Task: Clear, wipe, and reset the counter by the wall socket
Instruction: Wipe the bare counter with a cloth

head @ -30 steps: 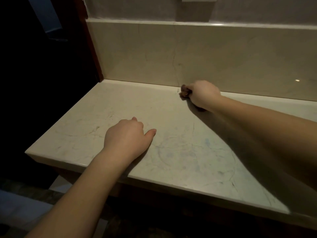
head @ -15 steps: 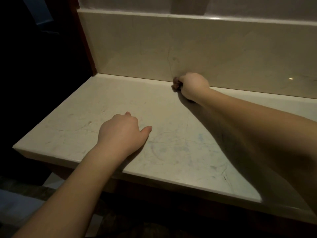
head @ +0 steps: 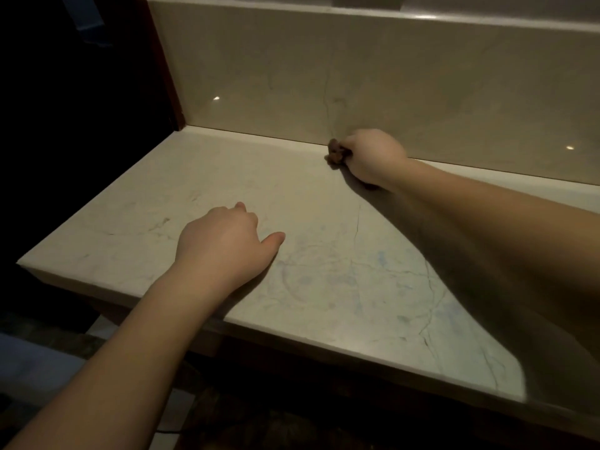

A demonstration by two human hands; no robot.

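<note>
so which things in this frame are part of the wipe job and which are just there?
In the job:
- counter, marble top being wiped
- brown cloth, bunched up at the back edge
- right hand, grips the cloth
- left hand, rests on the counter

Just there:
- backsplash, behind the counter
- dark wooden post, at the counter's left end

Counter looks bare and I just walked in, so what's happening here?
A person is wiping the marble counter. The right hand has a small bunched brown cloth in its grip and presses it where the counter meets the backsplash. The left hand rests on the counter near the front edge, fingers relaxed, holding nothing.
</note>
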